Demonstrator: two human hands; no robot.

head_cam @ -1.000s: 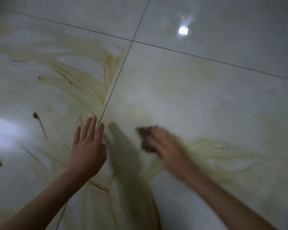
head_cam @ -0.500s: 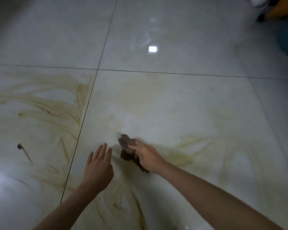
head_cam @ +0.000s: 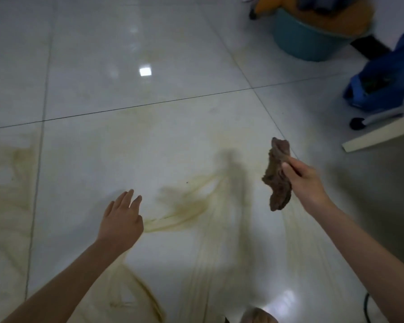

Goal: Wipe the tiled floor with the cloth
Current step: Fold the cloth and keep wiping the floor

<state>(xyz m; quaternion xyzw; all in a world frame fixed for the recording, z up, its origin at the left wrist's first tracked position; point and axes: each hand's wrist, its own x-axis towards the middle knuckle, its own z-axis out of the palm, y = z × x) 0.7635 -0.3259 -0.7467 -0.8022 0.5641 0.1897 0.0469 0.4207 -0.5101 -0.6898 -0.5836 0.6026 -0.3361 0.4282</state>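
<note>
Glossy pale tiled floor [head_cam: 126, 89], near part streaked with yellowish-brown smears [head_cam: 184, 208], heaviest at near left and centre. Left hand [head_cam: 121, 220] near centre, palm down, fingers straight, slightly apart, holding nothing; contact with floor unclear. Right hand [head_cam: 306, 183] raised at right, fingers clamped on crumpled brown cloth [head_cam: 278, 180]; cloth hangs clear of tiles. Far tiles look mostly clean. Far right: round teal plastic tub [head_cam: 308, 38], blue fabric bag [head_cam: 378, 85]. Judgement: wiping partway; much residue left, cloth needs to go down onto smears.
</note>
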